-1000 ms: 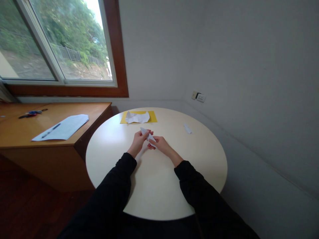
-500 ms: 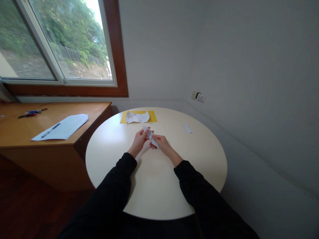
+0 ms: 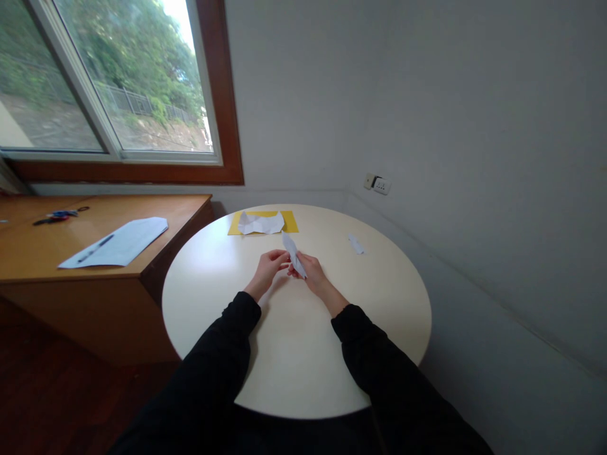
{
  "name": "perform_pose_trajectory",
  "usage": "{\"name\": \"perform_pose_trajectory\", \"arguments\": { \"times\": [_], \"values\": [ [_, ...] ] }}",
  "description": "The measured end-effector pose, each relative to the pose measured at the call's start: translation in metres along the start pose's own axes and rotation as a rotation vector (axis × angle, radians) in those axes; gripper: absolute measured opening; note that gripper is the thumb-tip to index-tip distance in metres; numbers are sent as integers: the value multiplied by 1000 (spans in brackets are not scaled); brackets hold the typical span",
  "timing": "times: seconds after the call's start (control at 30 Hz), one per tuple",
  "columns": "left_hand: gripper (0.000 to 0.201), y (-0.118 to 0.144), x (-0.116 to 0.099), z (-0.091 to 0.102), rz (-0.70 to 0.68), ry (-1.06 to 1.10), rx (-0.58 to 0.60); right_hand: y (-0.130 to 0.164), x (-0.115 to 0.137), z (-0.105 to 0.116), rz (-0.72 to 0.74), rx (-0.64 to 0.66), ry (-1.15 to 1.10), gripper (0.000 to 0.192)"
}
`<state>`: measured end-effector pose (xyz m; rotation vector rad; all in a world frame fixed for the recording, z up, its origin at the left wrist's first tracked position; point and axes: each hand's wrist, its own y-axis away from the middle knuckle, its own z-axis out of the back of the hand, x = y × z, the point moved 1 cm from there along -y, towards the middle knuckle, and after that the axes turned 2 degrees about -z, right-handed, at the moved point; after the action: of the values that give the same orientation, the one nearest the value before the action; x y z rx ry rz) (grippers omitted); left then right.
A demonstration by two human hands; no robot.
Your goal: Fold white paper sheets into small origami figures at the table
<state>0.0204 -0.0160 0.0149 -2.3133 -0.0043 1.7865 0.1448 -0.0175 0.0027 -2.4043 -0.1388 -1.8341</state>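
A small folded piece of white paper (image 3: 294, 256) stands tilted above the round table, its pointed end up and away from me. My right hand (image 3: 313, 275) is closed on its lower part, some fingers lying behind it. Beside its left edge is my left hand (image 3: 269, 270), fingers curved and a little apart. The left fingertips are at or very near the paper; whether they touch it is hard to see. Just beyond my hands, a creased white paper shape (image 3: 260, 223) lies on a yellow sheet (image 3: 234, 227).
The round cream table (image 3: 289, 354) has a small white paper strip (image 3: 356, 244) on its right side. To the left stands a wooden desk (image 3: 184, 215) with white sheets (image 3: 137, 240), a pen (image 3: 96, 248) and scissors-like tools (image 3: 59, 216). A wall with a socket (image 3: 382, 185) borders the right.
The folded paper has turned more upright and shifted right, into my right hand. My left hand has slid off its face to its left edge.
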Motion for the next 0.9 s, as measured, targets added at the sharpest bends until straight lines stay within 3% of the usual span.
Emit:
{"name": "perform_pose_trajectory", "arguments": {
  "times": [0.23,0.4,0.67,0.9],
  "values": [
    [28,-1,5,0,-27,-51,12,-3,-4,2,-74,-51,-22,24],
    [29,-1,8,1,-23,-88,10,-7,-7,6,35,-172,98,23],
    [24,-2,9,0,7,-106,-62,-11,-11,9,79,-233,124,25],
    [21,-1,8,-2,5,-92,-81,-17,-16,10,257,-222,264,15]
  ]
}}
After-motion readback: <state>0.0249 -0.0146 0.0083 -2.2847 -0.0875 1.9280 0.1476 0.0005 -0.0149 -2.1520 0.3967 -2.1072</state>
